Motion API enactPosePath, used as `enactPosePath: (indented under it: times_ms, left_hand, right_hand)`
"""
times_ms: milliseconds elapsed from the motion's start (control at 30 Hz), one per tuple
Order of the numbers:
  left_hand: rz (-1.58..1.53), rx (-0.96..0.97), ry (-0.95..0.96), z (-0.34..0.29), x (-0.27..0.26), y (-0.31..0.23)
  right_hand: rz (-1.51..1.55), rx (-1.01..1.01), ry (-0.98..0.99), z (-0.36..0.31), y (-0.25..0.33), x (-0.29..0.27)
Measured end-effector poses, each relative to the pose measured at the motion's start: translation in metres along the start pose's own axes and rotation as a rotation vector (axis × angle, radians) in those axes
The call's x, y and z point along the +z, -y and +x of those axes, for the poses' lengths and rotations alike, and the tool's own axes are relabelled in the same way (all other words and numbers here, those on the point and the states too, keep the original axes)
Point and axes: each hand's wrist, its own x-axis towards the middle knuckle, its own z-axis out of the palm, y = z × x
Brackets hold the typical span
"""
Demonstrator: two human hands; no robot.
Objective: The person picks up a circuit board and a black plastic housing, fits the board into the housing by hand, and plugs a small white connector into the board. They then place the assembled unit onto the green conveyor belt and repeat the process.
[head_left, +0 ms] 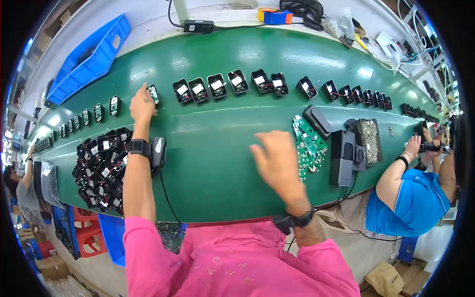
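Note:
My left hand (142, 105) reaches forward over the green bench, its fingers at a small black plastic housing (155, 94) with a green circuit board in it. The index finger points away along the housing's left side; the hand partly hides its grip. My right hand (275, 159) hovers over the middle of the bench, thumb apart from the slightly blurred fingers, with nothing seen in it. Right of it lies a pile of loose green circuit boards (309, 148). Ahead stands a row of open black housings, one of them a housing (216, 86) with a white label and wires.
A heap of wired black housings (101, 171) lies left of my forearm. A blue bin (91, 62) stands far left. Right are a dark grey device (341, 158) and a box of small metal parts (369, 138). A co-worker in a blue shirt (410, 203) sits at right, another person at left.

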Motion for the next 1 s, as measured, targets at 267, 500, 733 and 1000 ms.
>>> enactPosePath:
  times_ms: [267,500,733,1000]
  left_hand:
    - [0.149,0.705,0.182,-0.037,0.018,-0.029]
    - [-0.344,0.587,0.064,-0.067,0.021,-0.020]
    - [-1.826,-0.011,0.909,-0.195,-0.001,0.000]
    - [-1.375,0.011,1.017,-0.228,0.004,-0.004]
  right_hand:
    - [-0.247,0.034,0.233,0.002,-0.062,-0.038]
    - [0.293,0.271,0.176,0.022,-0.050,-0.038]
    - [1.186,0.508,0.339,0.016,-0.033,-0.014]
    - [1.023,0.404,0.427,0.019,-0.021,-0.009]
